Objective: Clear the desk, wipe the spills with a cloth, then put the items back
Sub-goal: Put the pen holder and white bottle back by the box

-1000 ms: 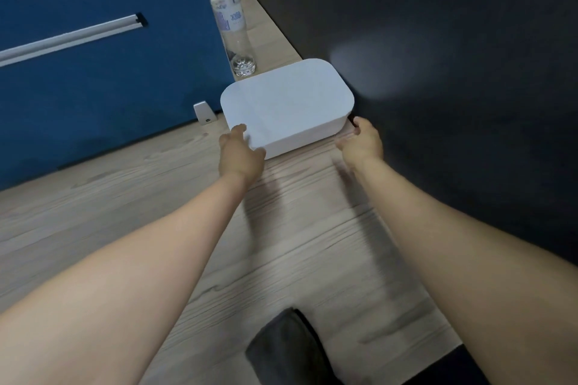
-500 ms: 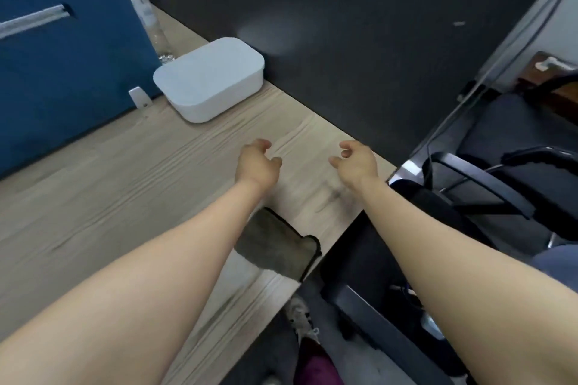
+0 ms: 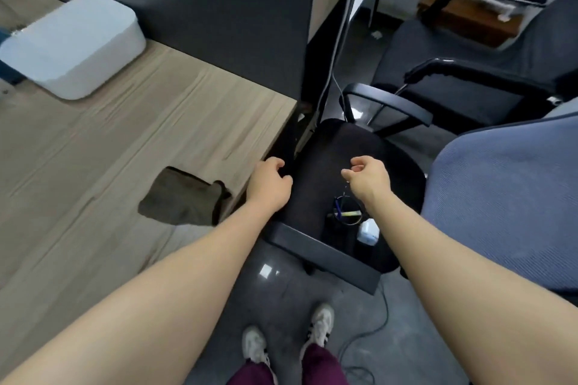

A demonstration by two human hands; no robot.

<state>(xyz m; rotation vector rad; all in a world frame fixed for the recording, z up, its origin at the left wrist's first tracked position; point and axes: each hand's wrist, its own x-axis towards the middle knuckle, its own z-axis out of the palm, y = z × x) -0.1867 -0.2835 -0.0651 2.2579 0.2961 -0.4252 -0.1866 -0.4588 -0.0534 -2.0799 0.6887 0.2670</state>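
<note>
Both hands hang in the air over the black chair seat (image 3: 337, 166) that stands just beside the right edge of the surface (image 3: 125, 141). The left hand (image 3: 270, 186) is above the gap between that edge and the seat, its fingers loosely curled and holding nothing. The right hand (image 3: 369, 180) is further to the right above the seat, its fingers also loosely curled, with the thumb and first finger close together; it holds nothing that I can see. The dark cloth (image 3: 184, 197) lies crumpled on the surface at the right edge, just to the left of the left hand and not touching it. The white box (image 3: 73, 44) with rounded corners stands at the far part of the surface, close against the dark partition (image 3: 219, 9), well apart from both hands. On the near part of the chair seat, below the right hand, stands a black cup (image 3: 347, 212) with pens inside, and a small white bottle (image 3: 369, 231) lies just beside it to the right. A blue chair (image 3: 506, 197) is at the right, and the person's two light shoes (image 3: 320, 327) stand on the grey floor.
</note>
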